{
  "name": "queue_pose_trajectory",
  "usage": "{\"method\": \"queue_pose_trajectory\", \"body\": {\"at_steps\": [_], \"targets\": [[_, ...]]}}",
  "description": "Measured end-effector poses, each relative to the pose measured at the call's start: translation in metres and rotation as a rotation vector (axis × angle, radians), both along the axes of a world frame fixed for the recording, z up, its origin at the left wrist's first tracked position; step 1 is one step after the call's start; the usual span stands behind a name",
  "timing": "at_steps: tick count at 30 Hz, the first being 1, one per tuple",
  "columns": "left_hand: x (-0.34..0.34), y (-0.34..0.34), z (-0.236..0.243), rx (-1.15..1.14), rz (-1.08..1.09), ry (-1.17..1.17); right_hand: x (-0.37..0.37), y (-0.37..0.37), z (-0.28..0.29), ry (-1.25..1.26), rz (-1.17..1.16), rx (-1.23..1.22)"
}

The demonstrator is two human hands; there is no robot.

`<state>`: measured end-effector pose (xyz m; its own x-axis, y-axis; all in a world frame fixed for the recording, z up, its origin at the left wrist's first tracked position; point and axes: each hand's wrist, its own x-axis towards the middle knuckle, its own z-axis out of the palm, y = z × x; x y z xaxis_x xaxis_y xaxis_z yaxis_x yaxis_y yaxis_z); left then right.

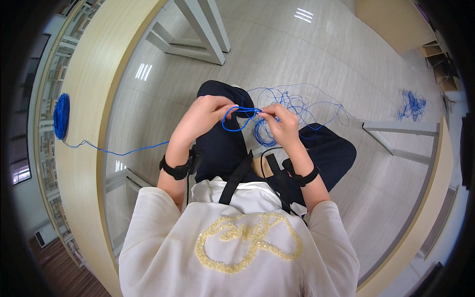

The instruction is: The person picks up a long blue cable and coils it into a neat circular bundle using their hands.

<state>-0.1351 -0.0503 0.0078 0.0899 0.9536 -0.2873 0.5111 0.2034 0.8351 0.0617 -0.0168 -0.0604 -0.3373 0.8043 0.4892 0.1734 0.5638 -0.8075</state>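
Above my knees, a blue cord (pixel 234 130) is looped between my two hands. My left hand (pixel 210 115) is closed on the loop's left side, its fingers pinched together. On the loop's right end, by a small crossing or knot, my right hand (pixel 282 123) grips the cord between thumb and fingers. Below and behind my right hand, a loose tangle of thin blue cord (pixel 264 134) hangs or lies between my knees; how it joins the loop I cannot tell. A blue strand (pixel 129 150) runs from behind my left forearm to a wound blue coil (pixel 61 117).
The coil lies on a light wooden table (pixel 81 163) at my left. Another blue cord tangle (pixel 412 105) is on the tiled floor (pixel 316 59) at the right. Grey table legs (pixel 198 34) stand ahead, and a second wooden tabletop (pixel 420 213) is at my right.
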Motion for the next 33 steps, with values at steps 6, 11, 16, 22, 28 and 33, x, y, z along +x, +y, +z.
{"method": "queue_pose_trajectory", "body": {"at_steps": [6,11,16,22,28,33], "targets": [[0.011,-0.003,0.002,0.057,-0.016,-0.113,0.000,0.003,-0.005,-0.010,0.016,-0.257],[0.004,-0.010,-0.004,0.184,-0.240,-0.293,-0.001,0.006,0.000,0.281,0.228,-0.772],[-0.002,-0.014,-0.001,0.161,-0.252,-0.187,-0.007,0.001,0.001,0.247,0.066,-0.688],[0.019,-0.021,0.014,0.452,-0.033,0.127,-0.008,0.000,-0.002,-0.015,-0.165,-0.187],[0.015,-0.024,-0.011,0.304,0.071,0.035,0.003,0.002,-0.006,-0.310,0.031,0.176],[0.012,-0.022,-0.005,0.171,0.046,-0.033,0.003,0.000,0.000,-0.444,0.042,0.281]]}}
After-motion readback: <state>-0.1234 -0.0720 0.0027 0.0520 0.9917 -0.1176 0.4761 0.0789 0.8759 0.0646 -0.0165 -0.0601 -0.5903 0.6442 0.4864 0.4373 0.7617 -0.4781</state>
